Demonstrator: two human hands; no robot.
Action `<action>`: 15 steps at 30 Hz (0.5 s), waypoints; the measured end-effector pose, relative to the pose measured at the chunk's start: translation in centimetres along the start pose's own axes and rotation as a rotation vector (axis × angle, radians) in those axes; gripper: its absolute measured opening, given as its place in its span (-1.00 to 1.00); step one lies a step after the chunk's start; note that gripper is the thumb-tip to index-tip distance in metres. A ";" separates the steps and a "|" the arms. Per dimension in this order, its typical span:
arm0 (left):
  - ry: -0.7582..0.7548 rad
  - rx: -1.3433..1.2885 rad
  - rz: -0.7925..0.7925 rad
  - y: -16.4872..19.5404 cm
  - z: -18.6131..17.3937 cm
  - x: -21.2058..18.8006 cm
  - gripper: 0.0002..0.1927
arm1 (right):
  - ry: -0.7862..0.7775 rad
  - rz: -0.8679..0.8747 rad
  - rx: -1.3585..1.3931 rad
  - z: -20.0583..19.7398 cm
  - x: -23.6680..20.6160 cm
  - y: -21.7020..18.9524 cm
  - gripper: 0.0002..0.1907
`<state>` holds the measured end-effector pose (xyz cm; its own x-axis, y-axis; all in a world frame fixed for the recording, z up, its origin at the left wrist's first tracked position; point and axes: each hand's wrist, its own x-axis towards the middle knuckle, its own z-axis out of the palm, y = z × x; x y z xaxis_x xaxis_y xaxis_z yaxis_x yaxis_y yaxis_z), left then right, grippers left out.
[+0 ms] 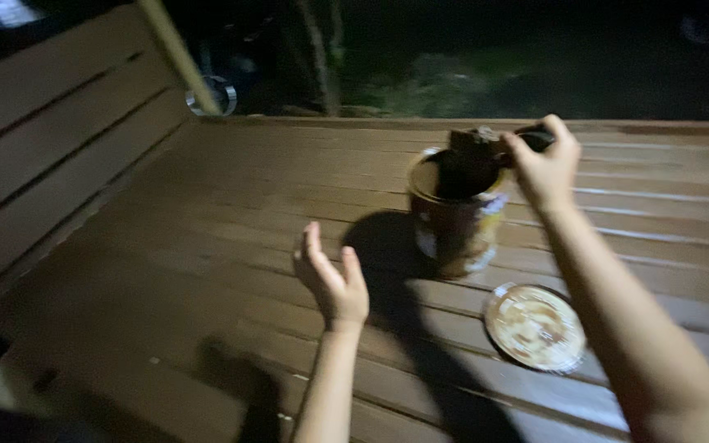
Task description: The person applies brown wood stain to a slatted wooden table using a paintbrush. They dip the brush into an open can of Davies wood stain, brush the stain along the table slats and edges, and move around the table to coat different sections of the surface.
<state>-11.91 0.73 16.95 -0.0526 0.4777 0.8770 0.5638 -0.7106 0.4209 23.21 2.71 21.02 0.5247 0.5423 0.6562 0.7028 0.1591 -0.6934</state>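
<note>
So the right hand [545, 168] has its grip closed around a dark brush [486, 148], held right over the open can [455, 212]. The brush's long axis runs roughly sideways, handle toward the hand, the darker bristle end pointing left over the can's mouth. It's blurry, so I can't tell if the bristles touch the rim. The can stands upright on the wooden slatted deck [207, 246]. Its round lid [535, 326] lies flat just beside it, nearer the camera. The left hand [334, 279] is empty, fingers spread loosely, hovering left of the can.
</note>
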 end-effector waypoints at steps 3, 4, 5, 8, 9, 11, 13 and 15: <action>-0.034 -0.049 -0.057 1.7 0.1 -0.6 -0.35 | -0.115 0.029 -0.133 -0.8 -2.1 0.0 -0.70; -0.039 -0.063 -0.027 2.3 0.1 -0.7 -0.35 | -0.026 0.093 0.078 -0.9 -2.7 -0.1 -0.76; -0.037 -0.075 0.003 2.8 0.0 -0.9 -0.35 | 0.064 0.145 0.294 -0.8 -3.3 -0.2 -0.80; -0.045 -0.115 0.006 4.2 0.3 -1.1 -0.36 | 0.293 0.248 0.971 -0.9 -4.7 -0.4 -0.78; -0.058 -0.129 -0.009 4.9 0.3 -1.5 -0.36 | 0.276 0.243 0.826 -1.1 -5.2 -0.4 -0.76; -0.080 -0.150 -0.003 6.2 0.4 -2.1 -0.36 | 0.241 0.233 0.541 -2.0 -5.9 -0.4 -0.71; -0.086 -0.182 0.024 7.5 0.6 -2.2 -0.36 | 0.380 0.385 0.879 -3.2 -6.4 -0.4 -0.74; -0.072 -0.212 0.056 8.9 0.5 -2.4 -0.36 | 0.439 0.445 1.085 -4.4 -6.7 -0.4 -0.77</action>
<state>-6.32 -6.48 18.45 0.0369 0.4650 0.8845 0.3777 -0.8260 0.4185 21.52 -4.67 18.21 0.8773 0.4359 0.2010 -0.2246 0.7429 -0.6306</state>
